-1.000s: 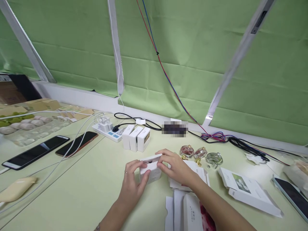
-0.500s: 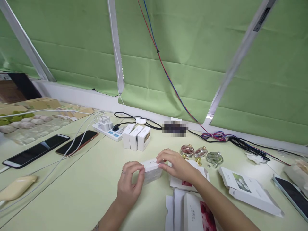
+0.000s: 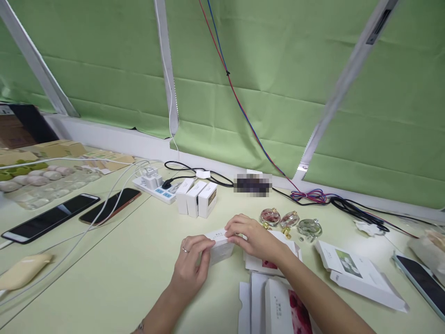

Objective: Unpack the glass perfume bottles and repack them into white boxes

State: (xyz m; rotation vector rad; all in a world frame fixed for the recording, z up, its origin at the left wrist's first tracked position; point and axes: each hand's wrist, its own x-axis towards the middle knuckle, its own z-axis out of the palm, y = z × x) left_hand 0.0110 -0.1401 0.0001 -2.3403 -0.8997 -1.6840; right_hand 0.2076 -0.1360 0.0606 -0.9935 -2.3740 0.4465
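Observation:
A small white carton [image 3: 222, 253] stands upright on the table, printed text on its narrow top. My left hand [image 3: 192, 265], wearing a ring, has its fingers closed at the carton's left end. From the right, my right hand [image 3: 251, 235] pinches the top's other end between thumb and fingers. Beyond them stand several small white boxes [image 3: 196, 198] in a tight row. Right of my right hand lie a red-filled glass bottle [image 3: 270, 216], a clear one with reddish contents [image 3: 289, 219] and a greenish one [image 3: 309, 228], with small gold caps [image 3: 286, 233] beside them.
Opened flat cartons [image 3: 278, 304] lie under and beside my right forearm. Another white carton [image 3: 358, 273] and a phone [image 3: 422, 283] are at the right. Two phones, a power strip [image 3: 158, 189] and loose white cables [image 3: 86, 234] occupy the left.
My left hand has moved slightly right, its fingertips sliding further along the carton's top. My right hand stays at the carton's right end.

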